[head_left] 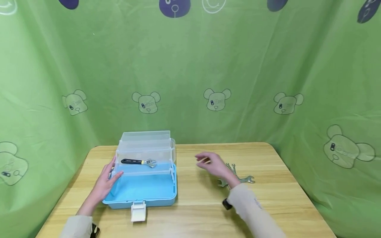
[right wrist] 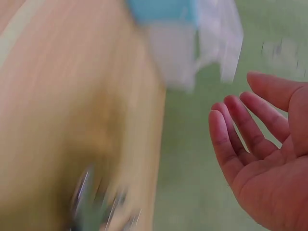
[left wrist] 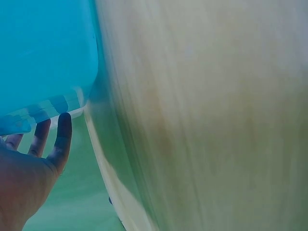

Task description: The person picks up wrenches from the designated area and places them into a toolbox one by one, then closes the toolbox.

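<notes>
Fingers spread and nearly straight, the left hand (head_left: 104, 181) touches one blue toolbox (head_left: 160, 201) on its nine o'clock side; the right hand (head_left: 215, 164), empty, has its fingers loosely bent and parted. One adjustable wrench (head_left: 138, 162) lies in a clear tray (head_left: 134, 170) of the toolbox, at nine o'clock from the right hand; at four o'clock, silver wrenches (head_left: 247, 179) lie on the table (head_left: 282, 205), partly hidden, their number unclear

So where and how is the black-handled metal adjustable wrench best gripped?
Probably by the straight black handle, pinched across its middle from above: the wrench lies sideways in the clear plastic tray, handle to the left, its top exposed.
</notes>
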A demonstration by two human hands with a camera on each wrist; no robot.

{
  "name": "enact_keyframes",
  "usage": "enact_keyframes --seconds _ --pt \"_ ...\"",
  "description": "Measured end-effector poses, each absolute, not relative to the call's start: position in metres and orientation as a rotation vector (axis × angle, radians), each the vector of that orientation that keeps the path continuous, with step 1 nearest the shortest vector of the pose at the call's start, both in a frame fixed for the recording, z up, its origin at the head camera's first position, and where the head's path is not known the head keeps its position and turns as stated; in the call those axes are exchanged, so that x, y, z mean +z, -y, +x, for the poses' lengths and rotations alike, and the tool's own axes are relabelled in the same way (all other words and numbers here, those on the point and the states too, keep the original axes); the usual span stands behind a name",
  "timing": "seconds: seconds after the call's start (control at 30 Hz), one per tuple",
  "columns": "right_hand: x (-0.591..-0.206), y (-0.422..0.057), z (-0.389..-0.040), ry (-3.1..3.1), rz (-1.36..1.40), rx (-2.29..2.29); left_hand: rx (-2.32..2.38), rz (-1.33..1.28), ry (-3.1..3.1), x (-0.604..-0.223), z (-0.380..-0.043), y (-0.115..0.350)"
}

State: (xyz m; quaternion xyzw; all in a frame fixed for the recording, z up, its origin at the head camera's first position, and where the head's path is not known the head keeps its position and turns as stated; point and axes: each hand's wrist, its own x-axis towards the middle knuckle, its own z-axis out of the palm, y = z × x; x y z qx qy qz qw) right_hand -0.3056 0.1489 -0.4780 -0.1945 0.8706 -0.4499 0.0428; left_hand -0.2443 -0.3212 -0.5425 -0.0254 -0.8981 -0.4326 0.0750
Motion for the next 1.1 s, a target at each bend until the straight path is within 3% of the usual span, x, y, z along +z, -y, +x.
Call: enact_keyframes --seconds 0.3,0.5,0.7,1.1 --pt "-0.506 -0.284 -0.296 -2.845 -0.395 -1.257 -1.3 -0.049 2.713 -0.541 -0.242 0.324" --pt "-0.523 -0.34 -0.287 -2.88 -0.26 -1.181 -1.288 -0.058 2.714 -0.542 -0.242 0.323" --pt "-0.538 -0.356 -0.28 -2.805 -0.21 -1.147 -1.279 -0.062 2.716 -0.542 -0.242 0.322" --pt "-0.55 -0.354 -0.284 -2.963 -0.358 -0.996 -1.273 -0.088 2.704 -0.541 -0.242 0.322"
